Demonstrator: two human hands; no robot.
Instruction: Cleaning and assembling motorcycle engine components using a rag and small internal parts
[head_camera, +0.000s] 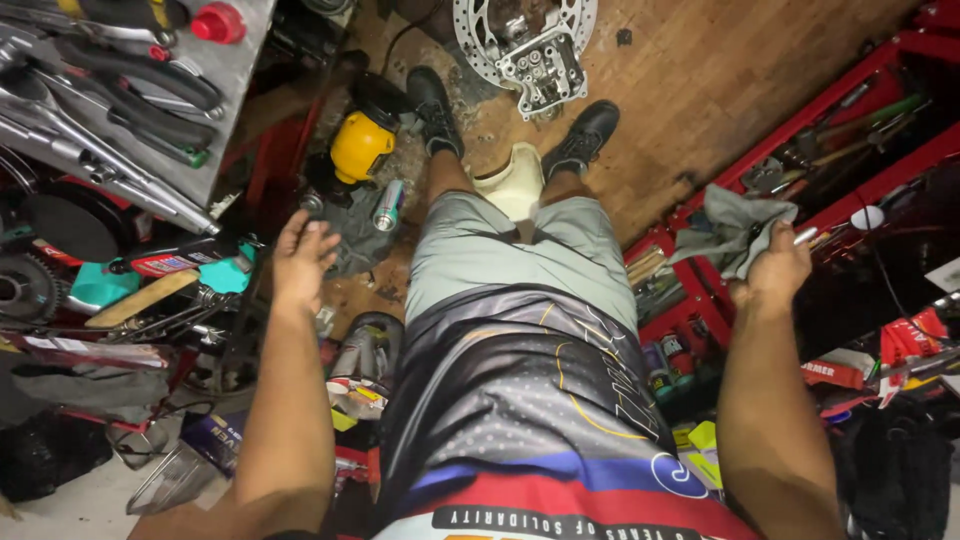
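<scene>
Head view, looking straight down: a grey rag (733, 232) is clutched in the right hand (773, 275), whose fingers are closed around the cloth together with a small silvery metal piece (806, 236) that sticks out at the top. The rag is held just in front of the red tool cabinet (700, 300), over its open drawers. Well away from the cabinet, on the far side of the grey shorts (500, 260), the left hand (303, 258) is seen open with fingers loosely spread, nothing gripped, hovering near a dark cloth (352, 232) and a small spray can (387, 205) on the wooden floor (700, 90). Farther from the cabinet, beyond that can, a yellow power tool (361, 146) is seen.
</scene>
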